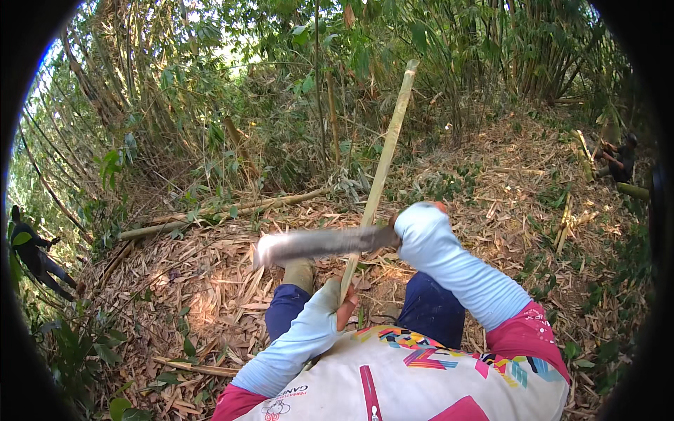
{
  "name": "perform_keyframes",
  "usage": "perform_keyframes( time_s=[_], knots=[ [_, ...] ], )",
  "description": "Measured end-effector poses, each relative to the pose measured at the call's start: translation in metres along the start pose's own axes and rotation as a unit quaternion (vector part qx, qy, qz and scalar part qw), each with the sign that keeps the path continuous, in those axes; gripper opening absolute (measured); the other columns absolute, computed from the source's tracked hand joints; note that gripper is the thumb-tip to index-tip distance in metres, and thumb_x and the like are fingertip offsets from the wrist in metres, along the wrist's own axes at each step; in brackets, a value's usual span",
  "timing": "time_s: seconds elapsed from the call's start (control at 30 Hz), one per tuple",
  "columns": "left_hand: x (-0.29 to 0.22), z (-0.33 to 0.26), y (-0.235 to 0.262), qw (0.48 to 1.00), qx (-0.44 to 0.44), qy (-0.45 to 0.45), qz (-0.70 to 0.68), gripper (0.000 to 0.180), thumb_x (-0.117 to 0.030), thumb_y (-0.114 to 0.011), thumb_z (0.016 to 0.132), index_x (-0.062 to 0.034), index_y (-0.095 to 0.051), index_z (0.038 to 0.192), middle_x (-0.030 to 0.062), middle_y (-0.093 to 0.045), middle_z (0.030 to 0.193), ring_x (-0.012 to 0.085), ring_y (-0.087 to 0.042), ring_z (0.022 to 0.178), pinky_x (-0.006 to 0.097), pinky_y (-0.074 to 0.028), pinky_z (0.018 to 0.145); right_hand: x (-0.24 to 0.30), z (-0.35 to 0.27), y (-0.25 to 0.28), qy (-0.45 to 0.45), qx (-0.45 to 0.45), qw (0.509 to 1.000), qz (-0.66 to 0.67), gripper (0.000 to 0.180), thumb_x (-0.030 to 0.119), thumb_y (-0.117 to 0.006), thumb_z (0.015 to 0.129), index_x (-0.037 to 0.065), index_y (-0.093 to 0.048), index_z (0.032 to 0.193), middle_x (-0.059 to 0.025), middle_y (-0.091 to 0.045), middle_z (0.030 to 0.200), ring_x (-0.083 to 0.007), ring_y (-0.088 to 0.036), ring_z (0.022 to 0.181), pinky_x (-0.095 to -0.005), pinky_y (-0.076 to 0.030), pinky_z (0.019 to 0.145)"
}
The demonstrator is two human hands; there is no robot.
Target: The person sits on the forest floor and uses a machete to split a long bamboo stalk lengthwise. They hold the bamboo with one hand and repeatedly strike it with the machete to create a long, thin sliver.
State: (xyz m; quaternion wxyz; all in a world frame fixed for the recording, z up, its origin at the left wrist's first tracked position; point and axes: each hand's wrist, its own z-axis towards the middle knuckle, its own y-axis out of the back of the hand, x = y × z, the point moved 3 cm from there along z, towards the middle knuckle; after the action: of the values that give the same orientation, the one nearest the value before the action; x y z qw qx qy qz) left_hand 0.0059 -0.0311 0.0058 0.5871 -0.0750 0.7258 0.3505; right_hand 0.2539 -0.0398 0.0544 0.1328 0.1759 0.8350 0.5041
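Desk: What is taking center place?

Field: A pale bamboo strip [388,154] is slanting upward to the right from between the worker's knees, showing a narrow, smooth, yellow-green face and a cut top.

Desk: What are the hands doing?

Field: They are working apart. The left hand [337,306] is clasping the strip's lower end, fingers curled around it. The right hand [419,221] is clenching the butt of a long machete [316,244], its grey metal blurring into a streak. The blade is crossing the strip in view; whether it is touching, I cannot tell.

Desk: And the clothing?

Field: Stretchy light-blue sleeves [460,270] are wrinkling along both forearms, above a white shirt [316,386] carrying bright angular shapes. Dark blue trousers [434,312] are covering the knees.

Desk: Beyond that?

Field: Dry, papery leaf litter [210,309] is blanketing the ground, and a round fallen pole [281,201] is lying ahead. Slender bamboo stems [526,52] are crowding the background. Dark-clothed people are appearing at far left [31,249] and far right [621,160].
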Motion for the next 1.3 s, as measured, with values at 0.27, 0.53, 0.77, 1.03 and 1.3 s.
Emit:
perform_keyframes(
  time_s=[0.27,0.53,0.77,1.03,1.3],
  knots=[
    [-0.002,-0.005,0.008,0.999,-0.015,-0.016,-0.038,0.008,-0.006,-0.054,0.094,-0.0048,-0.052,0.102,0.0029,-0.053,0.085,0.0127,-0.051,0.079,0.028,-0.043,0.073,0.007,-0.053,0.006,0.114,-0.226,0.966,0.048,0.006,0.008,-0.065,0.08,0.003,-0.068,0.084,-0.0111,-0.069,0.08,-0.0283,-0.068,0.081,-0.0413,-0.054,0.082],
    [0.003,-0.018,0.009,0.999,0.031,-0.042,-0.007,0.014,-0.002,-0.054,0.092,-0.0029,-0.051,0.106,0.0029,-0.052,0.082,0.0129,-0.051,0.073,0.028,-0.043,0.066,-0.072,-0.043,0.042,0.008,-0.47,0.811,0.348,0.007,-0.001,-0.064,0.081,0.003,-0.064,0.087,-0.0153,-0.066,0.078,-0.0281,-0.066,0.068,-0.0373,-0.054,0.06],
    [0.006,-0.017,0.015,0.996,0.028,-0.005,-0.087,0.006,-0.004,-0.056,0.093,-0.0057,-0.052,0.098,0.0027,-0.052,0.084,0.0127,-0.049,0.08,0.026,-0.042,0.075,-0.023,-0.035,0.01,0.068,-0.211,0.972,0.077,0.026,0.01,-0.07,0.073,0.011,-0.071,0.098,-0.0112,-0.071,0.092,-0.0283,-0.069,0.092,-0.0499,-0.048,0.098],
    [0.019,-0.022,0.009,0.996,0.043,-0.021,-0.071,0.008,-0.007,-0.057,0.093,-0.005,-0.053,0.1,0.0019,-0.053,0.085,0.0115,-0.049,0.079,0.025,-0.041,0.075,-0.183,0.027,0.101,-0.071,-0.515,0.741,0.425,0.007,0.012,-0.061,0.093,0.006,-0.064,0.095,-0.0106,-0.062,0.075,-0.0234,-0.059,0.064,-0.038,-0.049,0.06],
    [0.055,-0.018,0.02,0.959,0.119,0.07,-0.248,0.039,-0.021,-0.059,0.096,-0.0029,-0.046,0.129,0.0045,-0.059,0.079,0.0118,-0.051,0.055,0.026,-0.044,0.051,-0.211,0.133,-0.02,-0.174,-0.286,0.882,0.333,0.032,0.027,-0.076,0.077,0.004,-0.067,0.096,-0.0126,-0.066,0.076,-0.0225,-0.063,0.071,-0.0336,-0.05,0.063]
  ],
)
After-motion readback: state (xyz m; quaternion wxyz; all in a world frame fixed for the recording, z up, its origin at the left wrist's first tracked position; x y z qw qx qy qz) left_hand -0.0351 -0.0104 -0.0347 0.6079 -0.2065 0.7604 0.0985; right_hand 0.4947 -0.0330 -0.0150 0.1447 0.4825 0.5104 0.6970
